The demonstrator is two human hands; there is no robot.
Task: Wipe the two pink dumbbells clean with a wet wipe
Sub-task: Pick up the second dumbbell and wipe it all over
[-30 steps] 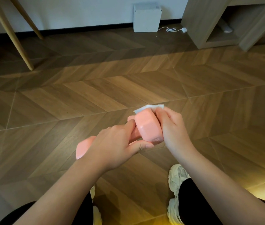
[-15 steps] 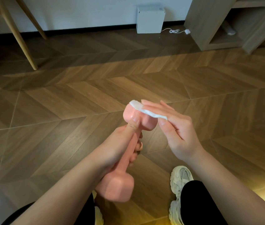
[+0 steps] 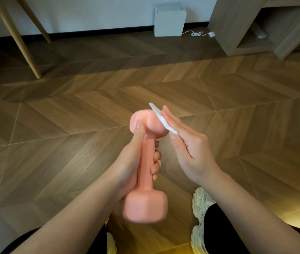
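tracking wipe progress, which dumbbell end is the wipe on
The dumbbell's far end, above the left hand; the right hand presses the wet wipe against it. The near end is bare.

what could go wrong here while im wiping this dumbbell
The left hand alone grips the dumbbell by its handle, close by a shoe; a slip might drop it on the foot. The wet wipe lies on straight fingers of the right hand, seemingly not pinched, so it could slide off.
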